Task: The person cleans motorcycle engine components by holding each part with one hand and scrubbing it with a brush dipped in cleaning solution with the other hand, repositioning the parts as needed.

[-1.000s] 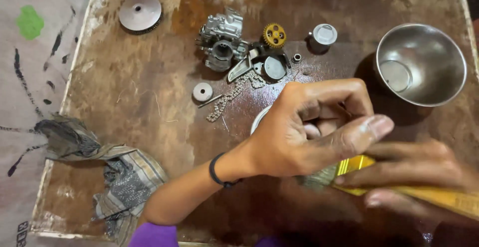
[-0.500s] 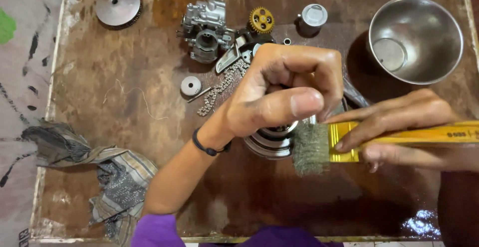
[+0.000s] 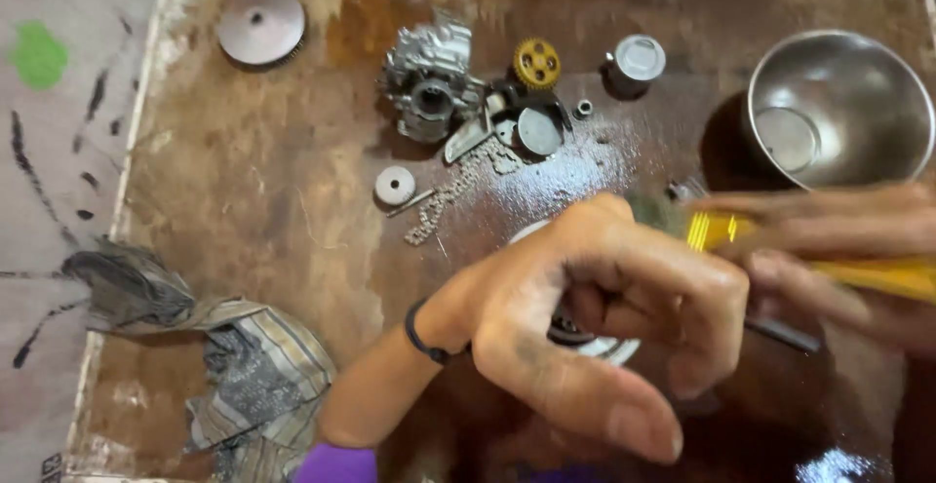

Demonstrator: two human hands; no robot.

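Near the middle of the wet brown counter (image 3: 244,200), the left hand (image 3: 585,317) closes its grip over a round metal part (image 3: 604,347); only a pale piece of its rim shows under the curled fingers, so I cannot tell how this part is turned. The right hand (image 3: 838,249) comes from the right side and pinches the yellow handle of a brush (image 3: 780,249). The long axis of the brush lies almost across the picture, from right to left, a little tilted, and its bristle end points left toward the round metal part, just behind the left knuckles. So the part lies to the left of the right grip and slightly below it, and the left hand is the nearer one, already on it. Behind the hands stands a steel bowl (image 3: 858,74), and farther left lie a yellow gear (image 3: 537,62), a grey engine piece (image 3: 429,88), a short chain (image 3: 453,191) and a metal disc (image 3: 260,25). A dirty rag (image 3: 244,376) lies at the left edge.
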